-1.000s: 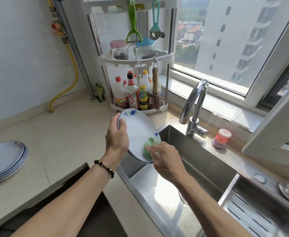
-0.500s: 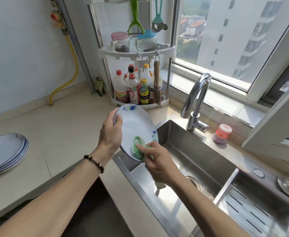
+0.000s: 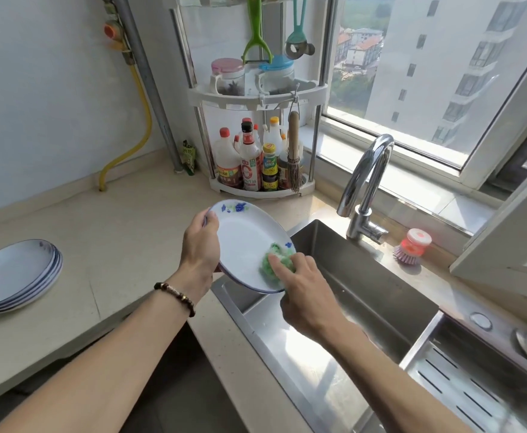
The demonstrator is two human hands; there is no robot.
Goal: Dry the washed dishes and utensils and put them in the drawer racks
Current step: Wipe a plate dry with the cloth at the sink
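The cloth (image 3: pixel 277 260) slides back toward the rim of the plate (image 3: pixel 243 242), pinched by the right hand (image 3: pixel 306 295); the left hand (image 3: pixel 201 245) grips the plate's edge above the sink (image 3: pixel 381 295).

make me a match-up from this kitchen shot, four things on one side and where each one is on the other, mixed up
Things:
1. green cloth
2. stack of plates
3. pink dish brush
4. green peeler

Places:
A. hanging from the corner rack
B. on the counter at far left
C. pressed on the held plate by the right hand
D. on the ledge behind the sink, right of the tap

Pairs: 1-C, 2-B, 3-D, 4-A
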